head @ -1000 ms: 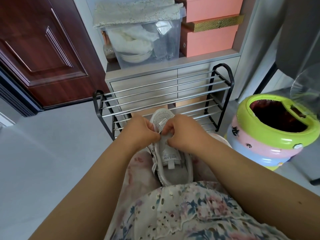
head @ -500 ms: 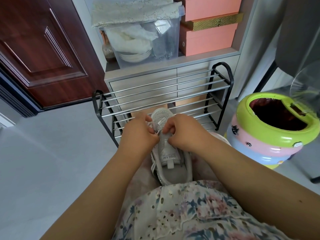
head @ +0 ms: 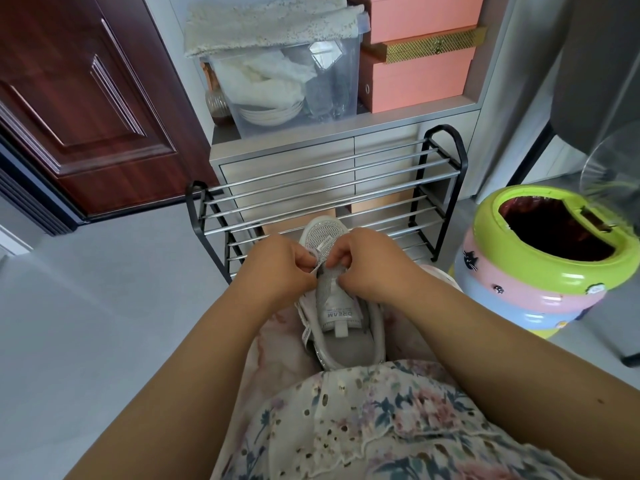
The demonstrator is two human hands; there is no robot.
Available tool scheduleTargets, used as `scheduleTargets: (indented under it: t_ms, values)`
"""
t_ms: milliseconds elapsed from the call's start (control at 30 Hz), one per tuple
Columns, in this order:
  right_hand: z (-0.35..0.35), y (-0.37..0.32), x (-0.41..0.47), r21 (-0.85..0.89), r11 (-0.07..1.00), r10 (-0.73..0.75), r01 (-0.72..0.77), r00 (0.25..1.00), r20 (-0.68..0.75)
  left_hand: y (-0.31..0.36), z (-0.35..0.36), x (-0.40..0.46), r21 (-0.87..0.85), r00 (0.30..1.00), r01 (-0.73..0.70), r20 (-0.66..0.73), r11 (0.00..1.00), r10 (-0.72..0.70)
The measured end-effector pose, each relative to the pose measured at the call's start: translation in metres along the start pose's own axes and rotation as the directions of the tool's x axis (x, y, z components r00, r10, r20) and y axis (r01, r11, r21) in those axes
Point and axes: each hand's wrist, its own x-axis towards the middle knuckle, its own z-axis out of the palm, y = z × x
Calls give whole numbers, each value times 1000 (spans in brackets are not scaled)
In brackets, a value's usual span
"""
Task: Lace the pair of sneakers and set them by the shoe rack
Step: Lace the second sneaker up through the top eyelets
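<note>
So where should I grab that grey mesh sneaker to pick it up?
Grip the grey mesh sneaker by its heel rim, coming from above on your near side. The opening faces up there, while both hands cover the lacing toward the toe.

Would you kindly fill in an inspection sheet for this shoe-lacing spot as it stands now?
Surface: grey floor; the sneaker rests on the person's lap.
Job's things: sneaker, toe toward the shoe rack; lace at the front eyelets.
Clutter: striped bin at right.
Grippers: left hand and right hand both pinch the lace.
Cables: nothing seen.
Surroundings: wooden door, clear storage box, pink boxes.
</note>
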Motion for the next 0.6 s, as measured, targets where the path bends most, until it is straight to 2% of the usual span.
scheduleTargets:
  t_ms: [133, 233, 400, 600]
  values:
    - [2, 2, 1, -21, 1000, 10, -10, 1000, -25, -6, 1, 3, -55, 999, -41, 26, 998, 42]
    - [4, -1, 3, -51, 999, -10, 9, 999, -30, -9, 2, 2, -217, 1000, 6, -19, 976, -11]
    - [12, -3, 5, -102, 995, -12, 3, 996, -86, -16, 5, 0, -531, 988, 151, 45, 834, -151]
    - [18, 0, 5, -18, 999, 47, -49, 993, -107, -24, 6, 3, -677, 976, 215, 137, 704, -167]
